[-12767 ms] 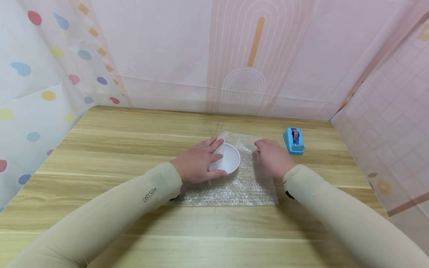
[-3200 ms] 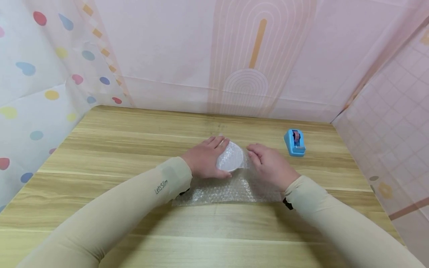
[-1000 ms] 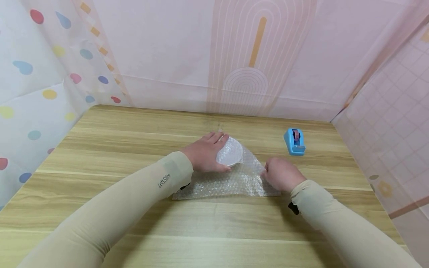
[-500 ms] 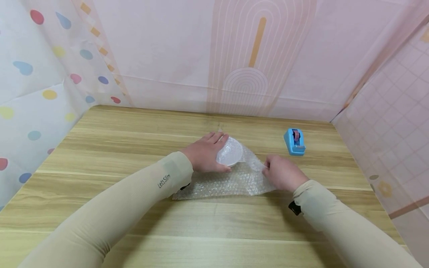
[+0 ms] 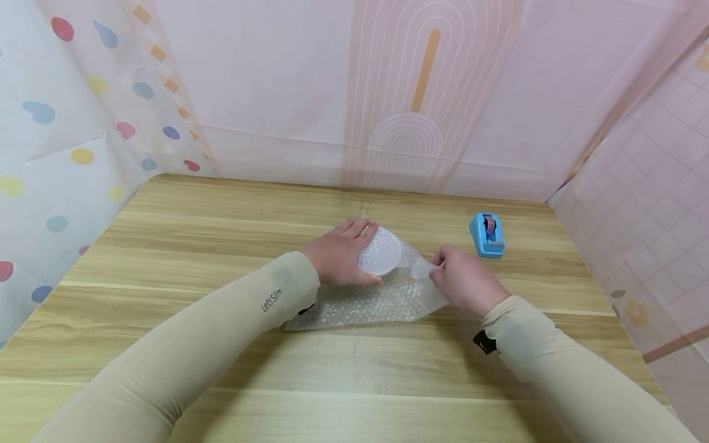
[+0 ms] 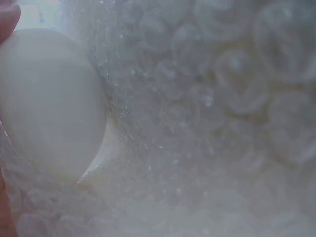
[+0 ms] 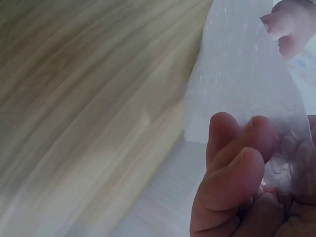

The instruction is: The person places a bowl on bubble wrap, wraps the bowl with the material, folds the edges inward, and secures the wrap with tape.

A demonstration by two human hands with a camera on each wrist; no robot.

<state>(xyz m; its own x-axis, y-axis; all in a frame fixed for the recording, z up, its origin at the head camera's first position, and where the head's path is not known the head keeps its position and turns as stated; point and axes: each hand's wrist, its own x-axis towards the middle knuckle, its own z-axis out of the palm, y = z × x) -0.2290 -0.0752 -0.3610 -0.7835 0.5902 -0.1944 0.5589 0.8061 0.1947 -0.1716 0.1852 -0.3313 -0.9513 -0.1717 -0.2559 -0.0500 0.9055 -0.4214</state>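
Note:
A white bowl [image 5: 382,251] lies on the wooden table under a layer of bubble wrap [image 5: 388,298]. My left hand [image 5: 343,252] holds the bowl from its left side, thumb at the near rim and fingers at the far side. In the left wrist view the bowl's smooth white side [image 6: 49,108] shows, with bubble wrap [image 6: 197,123] beside it. To the right, my right hand [image 5: 465,280] pinches the right corner of the wrap and holds it raised off the table. The right wrist view shows that hand's curled fingers [image 7: 237,173] on the clear sheet [image 7: 237,74].
A blue tape dispenser [image 5: 487,235] with a reddish roll stands at the back right of the wooden table [image 5: 221,209], beyond my right hand. Patterned cloth walls [image 5: 266,74] rise behind the table and at both sides.
Earlier the bowl lay uncovered on flat wrap; now wrap covers it. Over the last second my right hand has lifted the right corner and drawn it slightly away and inward. The left hand stays put.

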